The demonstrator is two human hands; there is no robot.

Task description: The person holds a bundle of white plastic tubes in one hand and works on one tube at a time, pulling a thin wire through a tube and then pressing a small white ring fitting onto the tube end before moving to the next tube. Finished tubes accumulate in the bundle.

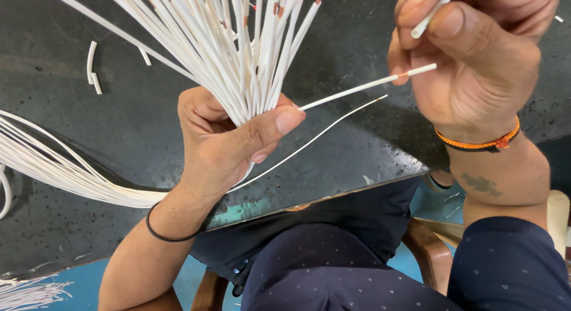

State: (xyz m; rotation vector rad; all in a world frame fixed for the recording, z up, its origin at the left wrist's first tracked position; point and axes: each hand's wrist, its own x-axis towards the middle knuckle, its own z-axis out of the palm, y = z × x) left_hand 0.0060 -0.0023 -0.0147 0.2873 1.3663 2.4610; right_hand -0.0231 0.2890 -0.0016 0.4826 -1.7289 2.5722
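Observation:
My left hand [223,141] grips a thick bundle of thin white insulated wires [238,43]. They fan out upward, several with bare copper tips. The bundle's tails [53,168] sweep off to the left across the table. One wire [351,91] sticks out sideways from the bundle toward my right hand [470,55], which pinches its stripped end between thumb and fingers. A short white piece [431,16] pokes out above that thumb. A thinner wire [315,138] curves loose below it.
The dark worn table [119,126] has short white insulation scraps [92,64] at upper left. Its front edge [333,195] runs diagonally above my lap. More white wires [27,290] lie at the bottom left. A wooden chair [431,245] is under me.

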